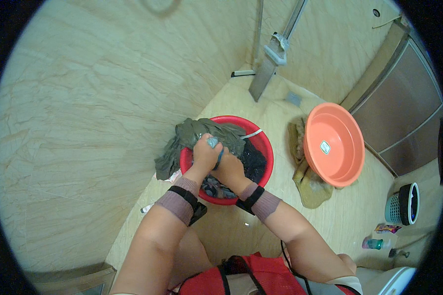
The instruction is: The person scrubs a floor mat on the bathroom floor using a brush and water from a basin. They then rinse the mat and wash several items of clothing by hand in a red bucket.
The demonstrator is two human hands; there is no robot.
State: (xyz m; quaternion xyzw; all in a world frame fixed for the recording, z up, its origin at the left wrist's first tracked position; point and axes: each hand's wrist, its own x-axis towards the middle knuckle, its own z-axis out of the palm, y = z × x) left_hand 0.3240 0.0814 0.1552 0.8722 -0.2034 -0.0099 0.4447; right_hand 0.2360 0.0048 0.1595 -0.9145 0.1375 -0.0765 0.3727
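A red plastic basin (269,158) stands on the floor before me, holding wet laundry. Above it, my left hand (206,156) and my right hand (229,169) are pressed together around a bluish cloth (212,142). Most of that cloth is hidden by my fingers. A grey-green garment (192,129) lies across the far side and hangs over the basin's left rim. Dark wet fabric (254,164) fills the right side, with a white strip (253,134) across the rim near it. Under my wrists lies a patterned garment (216,188).
At right, an orange basin (341,143) leans on olive cloth (313,191). A flat mop (264,79) stands in the corner near a floor drain (293,99). A teal basket (392,210), a packet (387,228) and a bottle (374,243) are at far right. A tiled wall (96,110) rises at left.
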